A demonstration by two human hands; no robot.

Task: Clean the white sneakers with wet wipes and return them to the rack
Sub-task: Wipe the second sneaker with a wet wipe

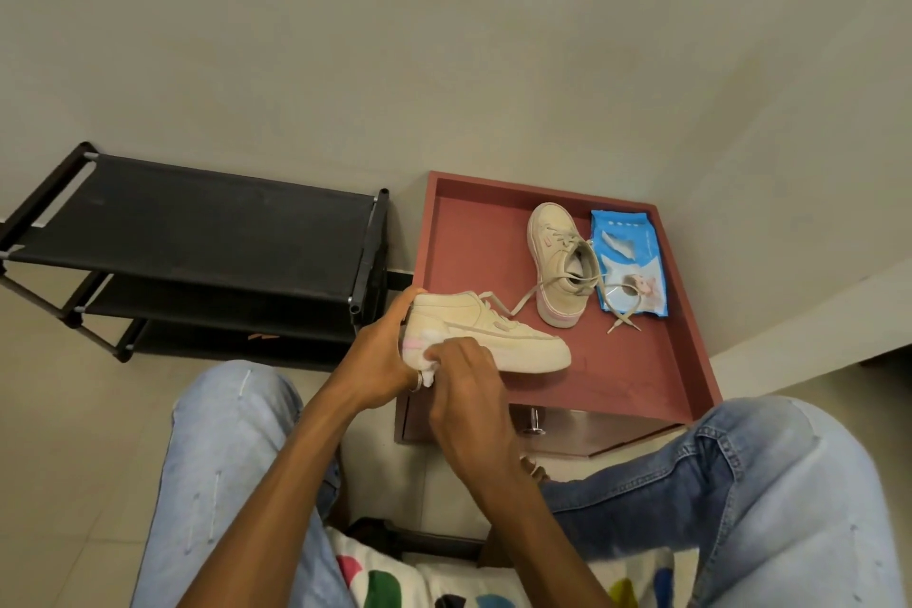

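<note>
Gripping sneaker (498,343) heel in left hand (380,358), right hand (466,390) clutching wipe (427,379) — red table (474,237), black rack (197,222), tiled floor (59,410).

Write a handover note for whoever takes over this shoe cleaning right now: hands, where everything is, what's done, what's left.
Left hand: grips the heel of a cream-white high-top sneaker.
Right hand: holds a white wet wipe against that heel.
The second cream-white sneaker lies on the reddish-brown tray-top table, beside the blue wet-wipe pack.
Done: wiping is under way on the first sneaker.
Left: finish it, probably wipe the second, then put both on the black fabric shoe rack.
</note>
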